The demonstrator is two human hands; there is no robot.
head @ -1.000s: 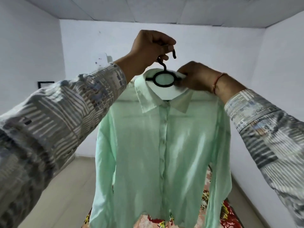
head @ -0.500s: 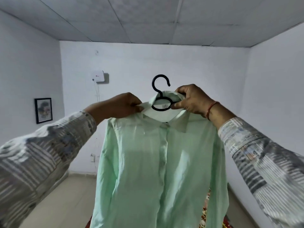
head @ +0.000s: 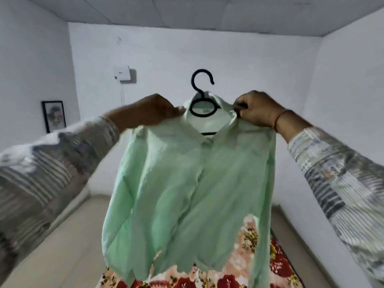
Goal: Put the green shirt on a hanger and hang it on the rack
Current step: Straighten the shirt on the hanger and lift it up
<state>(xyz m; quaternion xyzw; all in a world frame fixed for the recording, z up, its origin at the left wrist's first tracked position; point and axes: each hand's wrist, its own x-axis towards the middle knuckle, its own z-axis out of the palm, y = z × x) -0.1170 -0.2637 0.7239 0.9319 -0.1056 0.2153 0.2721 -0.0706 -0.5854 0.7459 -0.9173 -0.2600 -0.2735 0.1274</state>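
The shirt hangs on the hanger, held up in the air in front of the person. Its collar sits around the hanger's ring, and the hook stands free above.

The left hand is just left of the hanger. Its fingers are closed in a pinch on the shoulder cloth beside the collar, though blur hides how the fingertips lie. The right hand is just right of the hanger, thumb and curled fingers pinching the collar edge. Neither hand touches the hook. Below the hanger the body and both sleeves drop loose, and the hem hangs over a floral cloth. No rack is in view.

The step looks like settling the shoulders on the hanger's arms; the hanging is not yet done.

The shirt seems thin, light and limp, so a light pinch carries it, but it gives no stiffness of its own. On smooth plastic arms such cloth probably slides if the hanger tilts, and the open neck makes one shoulder likely to slip off. For the carry, the hook or the neck under it is the sounder hold, with the other hand steadying a shoulder seam.
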